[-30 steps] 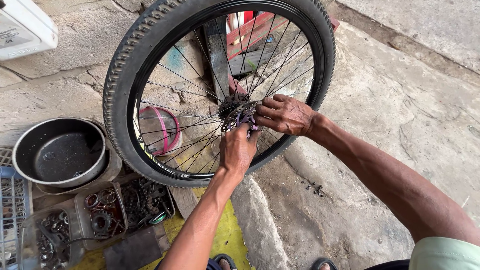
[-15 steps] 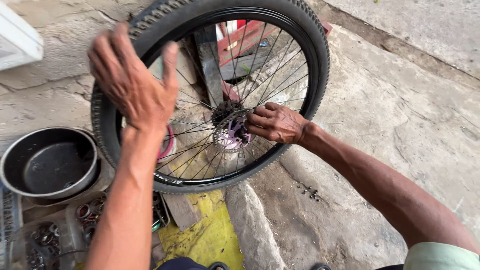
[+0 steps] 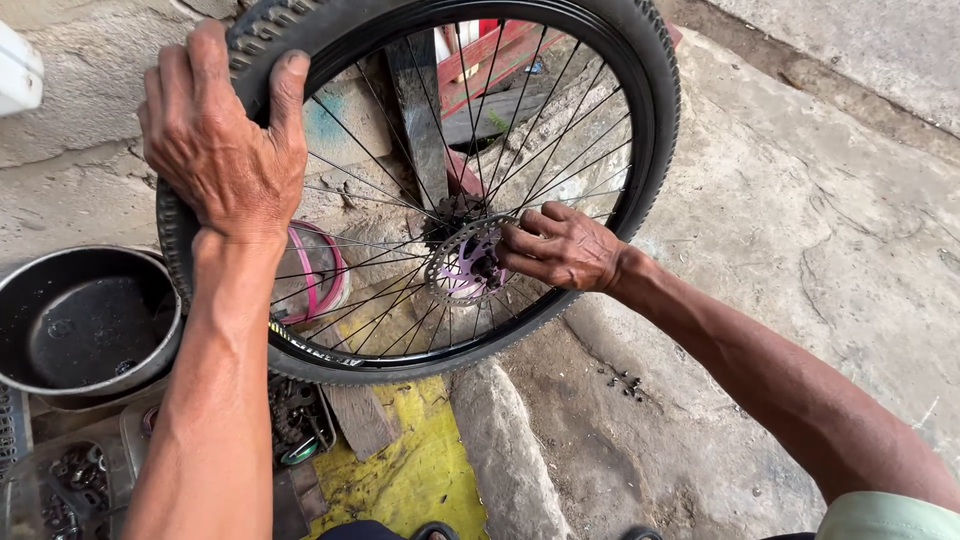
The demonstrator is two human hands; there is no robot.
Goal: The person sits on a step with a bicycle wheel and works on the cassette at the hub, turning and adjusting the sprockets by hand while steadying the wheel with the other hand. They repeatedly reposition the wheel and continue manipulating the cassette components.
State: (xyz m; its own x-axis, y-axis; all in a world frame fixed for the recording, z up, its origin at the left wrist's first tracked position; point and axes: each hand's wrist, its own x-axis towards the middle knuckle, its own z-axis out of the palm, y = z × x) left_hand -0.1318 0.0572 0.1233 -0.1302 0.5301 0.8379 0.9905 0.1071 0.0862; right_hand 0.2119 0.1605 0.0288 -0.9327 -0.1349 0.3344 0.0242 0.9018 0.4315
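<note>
While gripping tyre (image 3: 660, 110) at upper left, left hand (image 3: 222, 140) now off hub (image 3: 470, 265), fingers spread over tread. Right hand (image 3: 562, 247) still pinching at hub. Wheel upright, steadied for hub work.

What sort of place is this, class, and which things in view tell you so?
Probably a roadside or backyard bicycle repair spot: a black spoked bicycle wheel stands on rough concrete ground, beside a clear plastic tray of small metal parts and a round dark metal pan.

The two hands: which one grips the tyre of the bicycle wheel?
The left hand, its fingers wrapped over the knobby tyre at upper left. The right hand is at the hub instead.
</note>
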